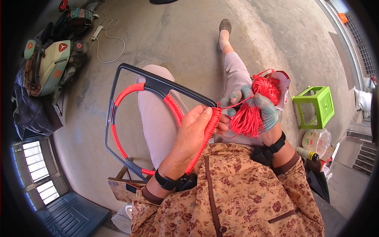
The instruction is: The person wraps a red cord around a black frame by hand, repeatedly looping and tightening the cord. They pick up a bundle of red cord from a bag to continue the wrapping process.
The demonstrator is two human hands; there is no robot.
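Observation:
A black frame (185, 89) with a round inner ring rests across my lap, tilted. Red cord covers parts of the ring and most of the frame's near right side (200, 152) in tight turns. My bare left hand (191, 132) is closed around that wrapped side close to the corner, thumb on top of the turns. A fingerless grey-green glove covers my right hand (268, 112), which is closed on a thick hank of red cord (246, 123). One taut strand runs from the frame's corner to the right fingers. Both wrists carry black straps.
At the right stand a bright green plastic stool (316, 106), a clear plastic container (316, 139) and a yellow-black can (307, 154). A scooter (53, 65) is at the far left, with a white cable (122, 49) on the floor. A wooden seat edge (122, 189) shows near my left side.

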